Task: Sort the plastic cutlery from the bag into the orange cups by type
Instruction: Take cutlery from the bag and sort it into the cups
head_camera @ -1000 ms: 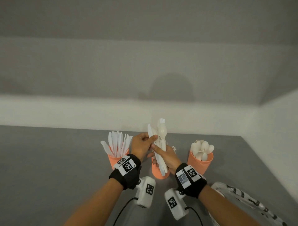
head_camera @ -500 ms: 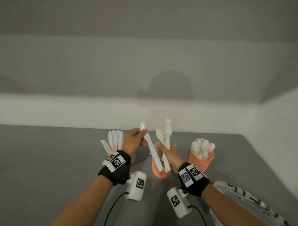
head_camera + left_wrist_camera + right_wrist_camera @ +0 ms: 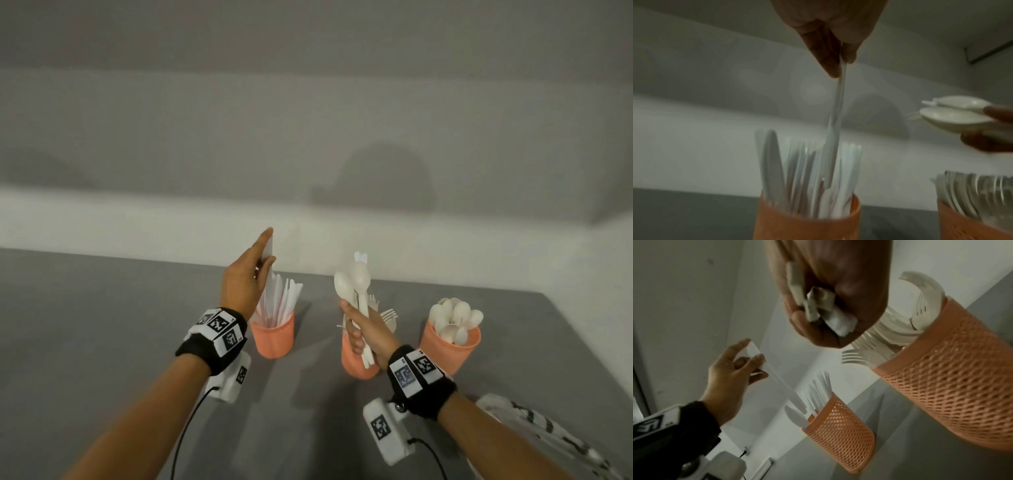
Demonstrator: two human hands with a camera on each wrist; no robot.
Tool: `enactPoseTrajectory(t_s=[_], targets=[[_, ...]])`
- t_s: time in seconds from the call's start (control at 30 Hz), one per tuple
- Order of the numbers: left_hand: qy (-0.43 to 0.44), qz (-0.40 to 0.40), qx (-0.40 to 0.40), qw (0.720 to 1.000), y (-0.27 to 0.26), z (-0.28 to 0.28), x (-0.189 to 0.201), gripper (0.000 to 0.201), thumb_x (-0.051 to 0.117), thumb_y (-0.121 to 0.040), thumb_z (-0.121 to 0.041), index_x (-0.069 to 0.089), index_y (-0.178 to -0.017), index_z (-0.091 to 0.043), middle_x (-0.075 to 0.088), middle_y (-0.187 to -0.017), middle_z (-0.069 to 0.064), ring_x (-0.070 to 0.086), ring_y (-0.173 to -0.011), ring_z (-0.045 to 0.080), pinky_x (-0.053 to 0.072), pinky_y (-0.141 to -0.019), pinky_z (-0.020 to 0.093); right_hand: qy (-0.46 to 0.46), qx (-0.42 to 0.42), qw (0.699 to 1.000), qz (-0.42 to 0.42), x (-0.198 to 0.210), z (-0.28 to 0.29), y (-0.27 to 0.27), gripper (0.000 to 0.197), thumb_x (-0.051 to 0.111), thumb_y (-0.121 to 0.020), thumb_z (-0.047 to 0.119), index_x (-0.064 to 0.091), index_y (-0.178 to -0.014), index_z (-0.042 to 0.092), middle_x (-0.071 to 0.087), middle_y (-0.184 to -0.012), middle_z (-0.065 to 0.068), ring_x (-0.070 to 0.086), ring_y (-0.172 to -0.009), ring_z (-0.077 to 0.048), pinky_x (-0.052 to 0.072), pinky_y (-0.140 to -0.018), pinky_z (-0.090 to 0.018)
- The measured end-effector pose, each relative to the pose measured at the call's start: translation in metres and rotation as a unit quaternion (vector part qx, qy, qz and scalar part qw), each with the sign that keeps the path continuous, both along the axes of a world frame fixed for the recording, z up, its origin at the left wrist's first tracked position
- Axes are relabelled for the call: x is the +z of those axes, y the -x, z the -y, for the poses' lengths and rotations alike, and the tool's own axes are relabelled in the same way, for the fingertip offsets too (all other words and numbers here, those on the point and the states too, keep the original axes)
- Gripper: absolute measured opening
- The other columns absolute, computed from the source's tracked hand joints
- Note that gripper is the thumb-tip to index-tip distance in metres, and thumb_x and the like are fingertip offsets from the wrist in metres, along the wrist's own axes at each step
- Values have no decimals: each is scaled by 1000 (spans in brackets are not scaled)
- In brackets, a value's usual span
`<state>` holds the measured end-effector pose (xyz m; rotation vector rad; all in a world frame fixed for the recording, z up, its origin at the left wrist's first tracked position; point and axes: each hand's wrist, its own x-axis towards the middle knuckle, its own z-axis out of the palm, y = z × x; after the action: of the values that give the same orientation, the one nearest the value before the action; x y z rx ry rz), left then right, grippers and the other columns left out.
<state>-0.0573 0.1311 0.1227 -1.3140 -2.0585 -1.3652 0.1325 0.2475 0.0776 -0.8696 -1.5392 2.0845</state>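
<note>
A white plastic knife (image 3: 835, 123) hangs upright between the thumb and fingers of the person's left hand (image 3: 244, 284), pinched at its upper end, its lower end dipping among the knives already standing in the left orange cup (image 3: 273, 337). In the left wrist view the held knife's tip sits just inside the cluster of blades above that cup's mesh rim; whether it touches them cannot be told through the blur.

The right hand (image 3: 368, 330) is closed around a small bundle of cutlery (image 3: 356, 291), two spoon bowls and a further piece rising above the fist, the handle ends poking out below the curled fingers in the right wrist view. This hand hovers in front of the middle orange cup (image 3: 953, 386), which holds forks with their tines fanned toward the left. The bundle is well apart from the knife.

At the right stands a third orange cup (image 3: 450, 349) packed with spoons, bowls upward. All three cups stand in a row on a grey surface (image 3: 102, 342) that meets a pale wall behind. Near the bottom right corner of the head view lies part of a clear bag (image 3: 534, 431) with dark printed marks. Both wrists carry black bands with square printed tags and a white camera unit beneath.
</note>
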Motion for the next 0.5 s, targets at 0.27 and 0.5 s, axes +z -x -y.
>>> enactPoseTrajectory(t_s=[0.27, 0.5], targets=[[163, 52, 15, 985, 2, -8, -44, 32, 51, -93, -16, 50, -126, -14, 64, -83, 12, 62, -74, 31, 50, -68, 36, -43, 40, 998, 30, 9, 4, -2, 19, 56, -92, 25, 50, -78, 13, 52, -42, 4, 47, -34, -7, 39, -37, -18], [173, -78, 52, 980, -8, -15, -48, 31, 77, -66, 5, 68, -96, 2, 70, -90, 17, 64, -80, 34, 54, -69, 34, -98, -4, 994, 38, 2, 1, -6, 22, 60, -90, 24, 52, -73, 13, 41, -39, 5, 33, -29, -6, 31, -33, -16]])
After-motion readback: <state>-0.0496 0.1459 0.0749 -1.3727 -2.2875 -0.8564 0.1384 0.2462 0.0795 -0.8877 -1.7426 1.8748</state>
